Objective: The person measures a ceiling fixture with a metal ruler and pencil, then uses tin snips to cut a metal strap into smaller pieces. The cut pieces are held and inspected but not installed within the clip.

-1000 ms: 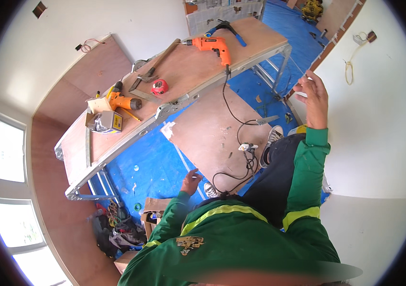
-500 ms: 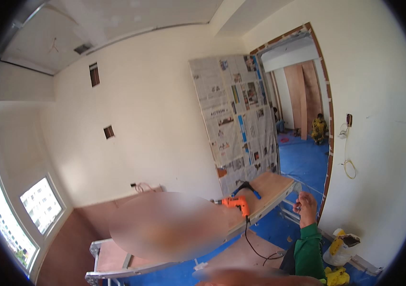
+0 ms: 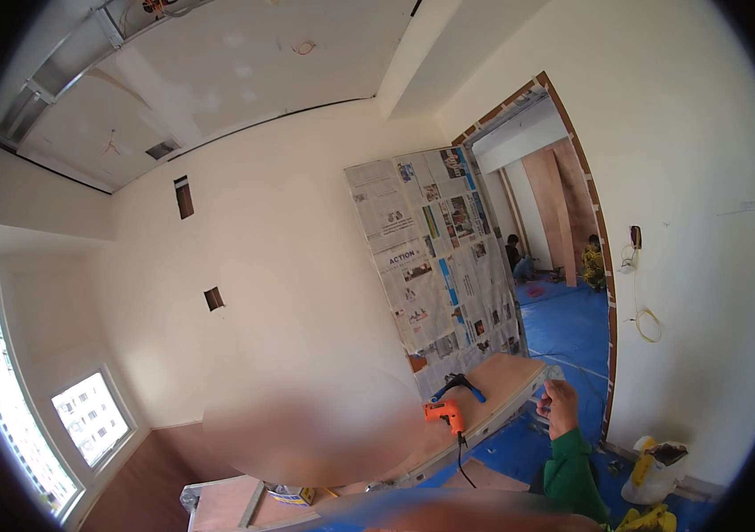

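Observation:
My right hand (image 3: 558, 408), in a green sleeve, is raised near the far right end of a wood-topped metal work platform (image 3: 510, 374). Its fingers are curled together, and whatever they pinch is too small to make out. Left of it on the platform lies an orange power drill (image 3: 445, 415) with a black cord hanging over the edge. Just behind the drill rests a blue and black tool (image 3: 459, 385) of angled shape. My left hand does not show; a blurred patch covers the platform's middle, and a blurred brownish shape crosses the lower edge.
A yellow and blue box (image 3: 292, 495) sits on the platform's near left part. A newspaper-covered door (image 3: 426, 257) stands beside a doorway, with two people (image 3: 519, 257) low on a blue-covered floor (image 3: 563, 324) beyond. A stained white bucket (image 3: 657, 474) stands by the right wall.
The view has tilted upward, so the platform, drill and door sit lower and more ceiling shows. The yellow and blue box has come into sight. My right hand stays raised with curled fingers.

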A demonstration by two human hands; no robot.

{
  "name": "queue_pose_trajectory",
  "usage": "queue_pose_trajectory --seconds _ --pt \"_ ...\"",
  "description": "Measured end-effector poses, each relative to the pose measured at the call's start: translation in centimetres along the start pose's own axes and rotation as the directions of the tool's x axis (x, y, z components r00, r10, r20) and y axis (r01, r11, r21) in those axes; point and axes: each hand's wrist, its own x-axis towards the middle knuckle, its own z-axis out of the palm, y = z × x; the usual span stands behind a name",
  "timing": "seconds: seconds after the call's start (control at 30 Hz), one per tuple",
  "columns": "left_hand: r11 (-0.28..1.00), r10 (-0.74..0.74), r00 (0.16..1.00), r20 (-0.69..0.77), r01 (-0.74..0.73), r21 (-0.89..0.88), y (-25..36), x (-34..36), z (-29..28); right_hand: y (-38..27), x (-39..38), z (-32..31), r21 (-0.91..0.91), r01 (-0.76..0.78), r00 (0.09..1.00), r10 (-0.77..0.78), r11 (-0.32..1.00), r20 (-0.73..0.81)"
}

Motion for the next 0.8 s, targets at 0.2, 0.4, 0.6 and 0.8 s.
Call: queue_pose_trajectory --seconds 0.2,0.4,0.6,0.8 --pt "1.000 -0.010 1.000 -0.018 0.010 0.016 1.0 -1.3 0.1 0.6 -0.6 -1.3 -0.405 0.195 0.965 -0.101 0.893 0.242" --pt "0.999 -0.033 0.999 -0.023 0.033 0.032 1.1 -3.2 0.6 2.9 -2.0 -1.2 -0.904 0.411 0.736 0.541 0.121 0.407" --pt "0.998 -0.056 0.998 0.007 0.055 0.038 0.2 -4.5 1.0 4.0 -2.5 0.7 -0.913 0.376 0.705 0.590 0.159 0.393" --pt "0.996 -0.083 0.991 0.105 0.079 0.034 -3.8 -8.0 4.5 5.1 -3.1 -0.4 -0.871 0.466 0.774 0.403 0.159 0.488"
